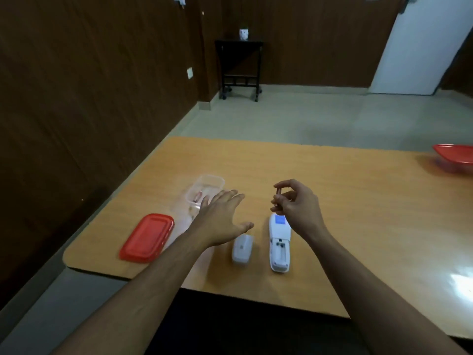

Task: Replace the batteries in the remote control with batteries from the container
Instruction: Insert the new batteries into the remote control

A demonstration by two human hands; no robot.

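A white remote control (279, 243) lies face down on the wooden table (358, 201), its battery bay uncovered. The white battery cover (242, 249) rests just left of it. My right hand (298, 204) hovers above the remote's far end, pinching a small reddish battery (278, 192) upright between thumb and fingertips. My left hand (222, 218) is flat with fingers spread, held over the table between the cover and a clear plastic container (208, 187). At least one reddish battery (197, 196) lies inside the container.
The container's red lid (147, 237) lies near the table's front-left corner. Another red-lidded container (454, 158) sits at the far right edge. Beyond the table are floor, a small black stand (239, 67) and a white door.
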